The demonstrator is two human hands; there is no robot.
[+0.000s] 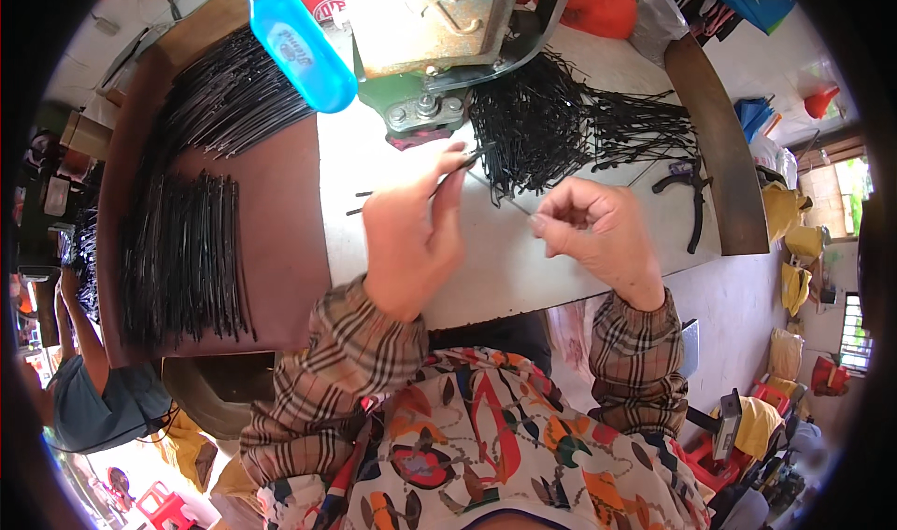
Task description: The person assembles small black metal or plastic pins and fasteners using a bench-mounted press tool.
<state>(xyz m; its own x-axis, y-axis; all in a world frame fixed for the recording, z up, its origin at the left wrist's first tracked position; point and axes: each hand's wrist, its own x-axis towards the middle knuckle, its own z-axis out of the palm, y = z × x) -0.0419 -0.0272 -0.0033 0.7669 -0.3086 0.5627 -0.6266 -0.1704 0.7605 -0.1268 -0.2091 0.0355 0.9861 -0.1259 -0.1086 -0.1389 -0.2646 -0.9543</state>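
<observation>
A thin dark wire point(510, 200) stretches between my two hands, in front of the machine. My left hand point(411, 236) is closed, thumb and finger pinching the dark far end of it. The lower end sits in the pinch of my right hand point(603, 236), its other fingers curled. Just beyond the hands a tangled heap of black wires point(528, 124) lies on the white tabletop point(495, 278). Two short dark wire ends point(363, 195) stick out left of my left hand. The rest of them is hidden.
A machine with a worn metal plate point(425, 26) and bolted bracket point(425, 112) stands ahead. A blue bottle point(299, 54) is beside it. Bundles of straight black wires point(182, 259) lie left. Dark-handled pliers point(693, 194) lie right, near a raised brown edge point(724, 156). Another person point(103, 390) sits far left.
</observation>
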